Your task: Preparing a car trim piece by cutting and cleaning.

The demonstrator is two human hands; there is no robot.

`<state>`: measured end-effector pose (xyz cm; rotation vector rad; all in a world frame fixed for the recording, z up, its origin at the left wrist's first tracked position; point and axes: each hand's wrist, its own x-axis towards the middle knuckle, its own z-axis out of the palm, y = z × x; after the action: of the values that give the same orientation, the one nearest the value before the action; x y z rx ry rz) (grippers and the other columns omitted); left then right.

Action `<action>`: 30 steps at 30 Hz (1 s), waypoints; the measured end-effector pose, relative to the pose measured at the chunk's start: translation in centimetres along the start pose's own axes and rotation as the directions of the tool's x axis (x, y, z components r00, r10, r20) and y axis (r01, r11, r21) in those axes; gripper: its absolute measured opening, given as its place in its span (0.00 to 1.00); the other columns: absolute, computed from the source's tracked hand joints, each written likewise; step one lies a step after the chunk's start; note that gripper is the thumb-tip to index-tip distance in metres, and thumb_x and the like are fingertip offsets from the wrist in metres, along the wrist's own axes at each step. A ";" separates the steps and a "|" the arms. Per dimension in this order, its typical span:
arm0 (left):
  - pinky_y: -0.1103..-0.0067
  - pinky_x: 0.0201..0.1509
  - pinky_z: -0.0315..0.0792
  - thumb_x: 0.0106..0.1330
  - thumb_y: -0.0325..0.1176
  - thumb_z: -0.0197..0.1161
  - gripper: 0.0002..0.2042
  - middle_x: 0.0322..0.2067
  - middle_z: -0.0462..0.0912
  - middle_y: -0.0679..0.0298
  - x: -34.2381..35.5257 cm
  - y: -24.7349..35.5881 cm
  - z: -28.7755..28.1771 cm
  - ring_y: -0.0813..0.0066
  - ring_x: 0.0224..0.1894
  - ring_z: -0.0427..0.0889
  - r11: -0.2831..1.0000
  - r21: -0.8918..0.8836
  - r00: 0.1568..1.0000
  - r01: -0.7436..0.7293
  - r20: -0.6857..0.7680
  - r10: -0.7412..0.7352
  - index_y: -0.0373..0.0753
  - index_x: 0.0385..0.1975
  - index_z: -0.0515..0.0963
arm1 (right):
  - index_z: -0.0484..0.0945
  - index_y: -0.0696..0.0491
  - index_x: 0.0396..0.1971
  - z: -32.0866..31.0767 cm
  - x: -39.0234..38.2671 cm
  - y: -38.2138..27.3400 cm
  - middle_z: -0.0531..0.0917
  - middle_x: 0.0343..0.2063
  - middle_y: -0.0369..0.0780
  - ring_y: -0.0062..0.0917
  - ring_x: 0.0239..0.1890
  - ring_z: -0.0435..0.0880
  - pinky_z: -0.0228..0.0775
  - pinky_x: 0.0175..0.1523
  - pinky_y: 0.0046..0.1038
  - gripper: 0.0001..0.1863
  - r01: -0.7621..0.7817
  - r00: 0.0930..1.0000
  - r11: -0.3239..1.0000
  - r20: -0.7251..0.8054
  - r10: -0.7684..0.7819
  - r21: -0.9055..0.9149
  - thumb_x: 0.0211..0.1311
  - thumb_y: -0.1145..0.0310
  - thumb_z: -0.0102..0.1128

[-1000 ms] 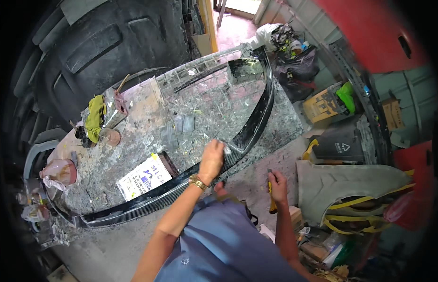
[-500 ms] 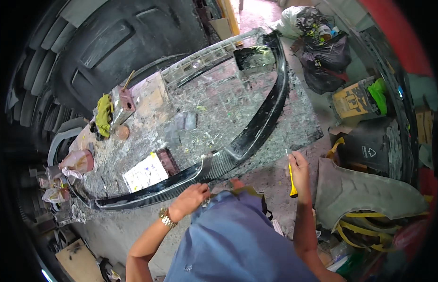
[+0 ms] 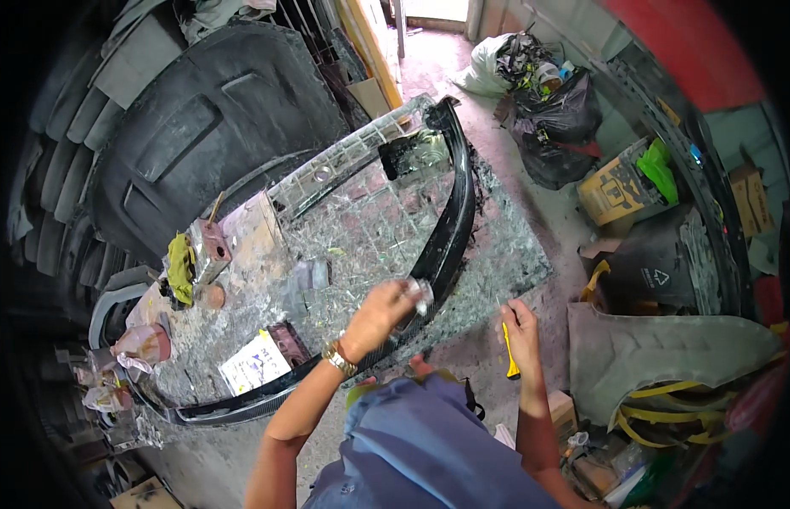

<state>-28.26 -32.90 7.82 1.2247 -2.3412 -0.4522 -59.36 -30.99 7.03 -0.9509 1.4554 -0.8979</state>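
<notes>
A long curved black carbon-fibre trim piece [image 3: 448, 229] lies along the front and right of a mottled, scuffed work table [image 3: 518, 242]. My left hand [image 3: 385, 308] is at the piece's front bend, pinched on a small pale wad [image 3: 419, 293], blurred, perhaps cloth. My right hand [image 3: 521, 331] grips a yellow-handled utility knife [image 3: 511, 360] upright, just off the table's front right edge. A white printed sheet [image 3: 251, 367] lies left of my left hand beside a brownish block [image 3: 286, 338].
A yellow-green rag [image 3: 179, 267], a stained metal can [image 3: 211, 250] and a pink bag [image 3: 143, 343] sit at left. A dark moulded panel [image 3: 212, 127] stands behind. Bin bags [image 3: 552, 131], a cardboard box [image 3: 620, 187] and a grey fender-shaped part [image 3: 666, 356] crowd the right; a doorway lies beyond.
My left hand came down toward my body half a second ago and is now raised forward again onto the trim's bend. My right hand keeps hold of the knife, shifting a little.
</notes>
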 end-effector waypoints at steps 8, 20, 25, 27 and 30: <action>0.64 0.55 0.73 0.53 0.18 0.60 0.23 0.45 0.75 0.50 0.1 -10.1 -0.4 0.50 0.48 0.77 0.859 0.084 0.832 0.505 -0.311 -0.459 0.37 0.52 0.77 | 0.76 0.56 0.39 -2.0 1.2 0.0 0.77 0.19 0.32 0.13 0.17 0.72 0.62 0.22 0.20 0.08 0.021 1.000 1.000 -0.015 -0.020 0.007 0.75 0.66 0.55; 0.62 0.54 0.73 0.55 0.18 0.58 0.19 0.45 0.74 0.49 15.0 -8.2 5.5 0.47 0.49 0.76 0.984 0.104 0.988 0.146 -0.056 -0.141 0.35 0.49 0.75 | 0.78 0.56 0.38 -2.6 1.8 0.2 0.77 0.18 0.33 0.13 0.17 0.72 0.62 0.23 0.20 0.08 -0.035 0.998 0.999 -0.044 0.034 -0.013 0.75 0.67 0.54; 0.62 0.50 0.74 0.61 0.19 0.57 0.18 0.44 0.76 0.52 18.0 -7.2 2.9 0.50 0.44 0.77 0.976 0.013 0.937 0.216 -0.284 -0.203 0.38 0.52 0.77 | 0.77 0.55 0.38 -1.7 1.6 0.7 0.78 0.20 0.34 0.14 0.19 0.74 0.65 0.24 0.21 0.08 -0.093 0.994 0.994 -0.063 0.090 -0.048 0.75 0.67 0.54; 0.64 0.55 0.73 0.62 0.23 0.57 0.21 0.53 0.75 0.53 14.0 -4.7 3.1 0.54 0.50 0.77 0.982 0.180 0.998 -0.059 0.032 0.054 0.40 0.57 0.77 | 0.77 0.55 0.40 -2.0 2.0 3.2 0.80 0.23 0.34 0.15 0.22 0.77 0.70 0.26 0.21 0.09 -0.092 0.995 0.996 -0.032 0.092 -0.007 0.76 0.66 0.53; 0.66 0.59 0.71 0.60 0.24 0.57 0.20 0.56 0.75 0.54 5.9 -5.0 2.7 0.55 0.55 0.75 0.997 0.070 0.996 -0.042 0.084 0.036 0.40 0.54 0.79 | 0.77 0.54 0.40 -0.4 2.7 4.0 0.80 0.23 0.34 0.16 0.22 0.78 0.71 0.26 0.22 0.09 -0.101 0.994 0.994 0.037 0.103 -0.045 0.76 0.65 0.52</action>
<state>-29.20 -40.34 4.52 1.2110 -2.4666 -0.4172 -60.20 -31.92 2.33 -0.9121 1.4814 -0.7719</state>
